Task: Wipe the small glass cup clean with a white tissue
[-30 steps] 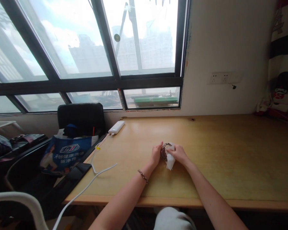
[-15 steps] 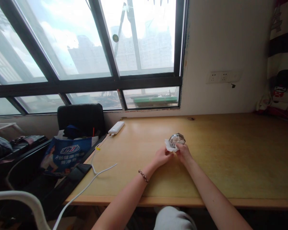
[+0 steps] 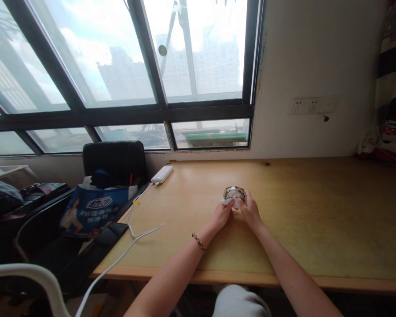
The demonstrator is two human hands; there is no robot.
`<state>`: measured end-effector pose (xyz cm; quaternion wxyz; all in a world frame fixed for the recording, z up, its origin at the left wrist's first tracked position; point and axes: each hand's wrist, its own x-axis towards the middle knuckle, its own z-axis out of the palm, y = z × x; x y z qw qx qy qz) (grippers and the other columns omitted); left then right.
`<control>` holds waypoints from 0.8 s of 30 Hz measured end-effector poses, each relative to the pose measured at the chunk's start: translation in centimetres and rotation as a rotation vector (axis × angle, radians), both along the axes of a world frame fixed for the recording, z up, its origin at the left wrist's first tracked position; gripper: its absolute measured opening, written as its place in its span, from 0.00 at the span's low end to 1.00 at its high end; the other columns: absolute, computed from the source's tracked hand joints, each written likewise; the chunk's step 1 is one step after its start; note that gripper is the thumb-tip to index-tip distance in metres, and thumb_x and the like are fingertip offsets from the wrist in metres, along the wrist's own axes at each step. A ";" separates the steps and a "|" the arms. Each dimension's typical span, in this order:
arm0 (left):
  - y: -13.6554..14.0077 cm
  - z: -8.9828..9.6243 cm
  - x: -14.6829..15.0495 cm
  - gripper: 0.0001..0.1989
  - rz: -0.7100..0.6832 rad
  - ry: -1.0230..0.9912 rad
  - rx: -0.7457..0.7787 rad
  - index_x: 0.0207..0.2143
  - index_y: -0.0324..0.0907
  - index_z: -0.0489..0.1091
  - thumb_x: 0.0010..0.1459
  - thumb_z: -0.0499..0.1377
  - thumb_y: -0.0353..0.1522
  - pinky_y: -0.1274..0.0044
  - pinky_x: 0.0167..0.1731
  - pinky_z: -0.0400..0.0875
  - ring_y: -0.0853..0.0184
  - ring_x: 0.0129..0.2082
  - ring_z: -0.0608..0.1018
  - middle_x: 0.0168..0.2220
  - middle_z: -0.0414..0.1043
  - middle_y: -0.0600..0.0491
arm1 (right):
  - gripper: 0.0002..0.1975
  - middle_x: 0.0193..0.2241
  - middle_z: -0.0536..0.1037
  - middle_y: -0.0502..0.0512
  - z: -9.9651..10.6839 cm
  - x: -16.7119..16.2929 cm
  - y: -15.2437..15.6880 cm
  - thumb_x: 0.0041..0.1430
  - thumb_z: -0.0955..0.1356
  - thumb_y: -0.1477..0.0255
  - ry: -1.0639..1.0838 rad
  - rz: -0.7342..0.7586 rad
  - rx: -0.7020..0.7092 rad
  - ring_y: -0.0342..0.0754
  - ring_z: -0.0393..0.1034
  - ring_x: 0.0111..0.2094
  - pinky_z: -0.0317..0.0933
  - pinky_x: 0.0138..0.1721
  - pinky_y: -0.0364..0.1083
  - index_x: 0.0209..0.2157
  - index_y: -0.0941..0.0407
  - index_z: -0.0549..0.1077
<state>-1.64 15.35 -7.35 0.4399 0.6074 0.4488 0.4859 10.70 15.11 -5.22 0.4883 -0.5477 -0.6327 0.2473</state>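
Observation:
A small faceted glass dish [image 3: 233, 192], perhaps an ashtray, is held just over the desk between both hands. My right hand [image 3: 248, 208] grips it along the right side, thumb at the near edge. From the left, my left hand [image 3: 223, 213] pinches a white tissue [image 3: 230, 202] against the dish's near rim. The fingertips of both hands are partly hidden behind the dish and the tissue. A beaded bracelet [image 3: 198, 243] circles my left wrist.
The wooden desk [image 3: 317, 211] stretches under my arms. A white power bank [image 3: 162, 175] lies at its left edge, with a white cable [image 3: 135, 240] running forward. Left of the desk, a black chair [image 3: 115, 160] holds a blue bag [image 3: 94, 209]. A window [image 3: 119, 66] and wall sockets [image 3: 312, 106] are beyond.
The glass dish has turned in my hands and shifted slightly left, its facets now facing another way. The tissue has moved to its near side. The whole view has shifted a little.

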 end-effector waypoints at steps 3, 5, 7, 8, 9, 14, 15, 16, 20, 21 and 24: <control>0.3 0.5 -0.4 0.19 0.043 -0.097 -0.010 0.23 0.36 0.67 0.51 0.50 0.43 0.81 0.18 0.59 0.72 0.16 0.66 0.18 0.67 0.52 | 0.15 0.27 0.71 0.55 0.2 -0.2 -0.4 0.51 0.60 0.60 -0.154 -0.003 0.057 0.48 0.64 0.30 0.57 0.32 0.44 0.32 0.57 0.65; 0.7 0.5 -0.7 0.17 0.064 -0.136 -0.018 0.22 0.36 0.66 0.50 0.52 0.41 0.81 0.16 0.58 0.73 0.16 0.66 0.17 0.65 0.53 | 0.15 0.30 0.71 0.57 0.1 -0.4 -0.5 0.51 0.61 0.59 -0.169 0.007 0.128 0.49 0.64 0.34 0.56 0.36 0.45 0.31 0.58 0.66; 1.1 0.3 -0.9 0.14 0.044 -0.149 -0.033 0.23 0.36 0.66 0.48 0.53 0.39 0.81 0.16 0.58 0.73 0.16 0.66 0.16 0.65 0.54 | 0.16 0.28 0.71 0.56 0.0 -0.5 -0.4 0.50 0.61 0.58 -0.108 0.009 0.129 0.49 0.64 0.32 0.57 0.35 0.45 0.30 0.58 0.67; 1.2 0.2 -1.0 0.13 0.022 -0.146 -0.042 0.24 0.36 0.67 0.48 0.54 0.38 0.81 0.17 0.58 0.73 0.16 0.65 0.17 0.65 0.55 | 0.17 0.27 0.71 0.55 -0.1 -0.5 -0.3 0.50 0.61 0.57 -0.055 0.011 0.102 0.48 0.65 0.30 0.57 0.32 0.44 0.29 0.58 0.68; 1.4 0.0 -1.0 0.12 -0.004 -0.138 -0.051 0.26 0.36 0.67 0.47 0.55 0.38 0.81 0.17 0.58 0.74 0.16 0.65 0.17 0.65 0.55 | 0.17 0.25 0.72 0.54 -0.2 -0.4 -0.1 0.50 0.61 0.57 0.006 0.010 0.071 0.47 0.65 0.28 0.57 0.30 0.43 0.29 0.58 0.68; 1.2 -0.2 -1.0 0.14 -0.226 -0.081 -0.030 0.29 0.35 0.69 0.44 0.59 0.38 0.80 0.25 0.62 0.71 0.23 0.69 0.24 0.69 0.52 | 0.17 0.26 0.74 0.53 -1.0 0.2 1.1 0.44 0.65 0.60 0.327 0.023 -0.010 0.48 0.67 0.28 0.59 0.28 0.43 0.31 0.58 0.70; 1.0 -0.1 -1.0 0.15 -0.278 -0.087 -0.011 0.31 0.35 0.70 0.43 0.60 0.38 0.79 0.27 0.63 0.69 0.26 0.70 0.27 0.70 0.51 | 0.16 0.26 0.75 0.53 -1.1 0.4 1.3 0.43 0.66 0.61 0.399 0.027 -0.026 0.48 0.67 0.29 0.60 0.29 0.43 0.30 0.58 0.70; 0.8 0.2 -1.0 0.16 -0.321 -0.096 0.005 0.33 0.35 0.70 0.42 0.61 0.37 0.79 0.30 0.63 0.68 0.28 0.70 0.30 0.71 0.50 | 0.15 0.27 0.75 0.53 -1.2 0.5 1.6 0.43 0.66 0.62 0.477 0.033 -0.048 0.48 0.68 0.30 0.60 0.30 0.44 0.30 0.58 0.70; 0.4 1.0 -1.2 0.16 -0.306 -0.103 0.003 0.29 0.34 0.70 0.42 0.62 0.39 0.80 0.27 0.62 0.70 0.26 0.69 0.26 0.70 0.52 | 0.11 0.23 0.75 0.54 -1.2 0.7 2.0 0.43 0.66 0.64 0.836 0.052 -0.238 0.48 0.70 0.26 0.63 0.28 0.44 0.25 0.59 0.69; 0.3 1.0 -1.2 0.17 -0.265 -0.105 -0.015 0.27 0.34 0.70 0.43 0.61 0.41 0.80 0.25 0.61 0.71 0.24 0.68 0.24 0.69 0.52 | 0.11 0.21 0.75 0.54 -1.0 0.7 2.0 0.43 0.66 0.64 0.902 0.062 -0.302 0.47 0.70 0.24 0.63 0.26 0.45 0.24 0.58 0.68; 0.4 1.0 -1.5 0.20 -0.162 -0.145 -0.099 0.23 0.34 0.68 0.45 0.58 0.45 0.82 0.19 0.56 0.75 0.18 0.64 0.18 0.64 0.55 | 0.10 0.19 0.74 0.54 -0.6 0.7 1.8 0.45 0.66 0.64 0.970 0.127 -0.445 0.47 0.69 0.21 0.64 0.23 0.45 0.25 0.58 0.66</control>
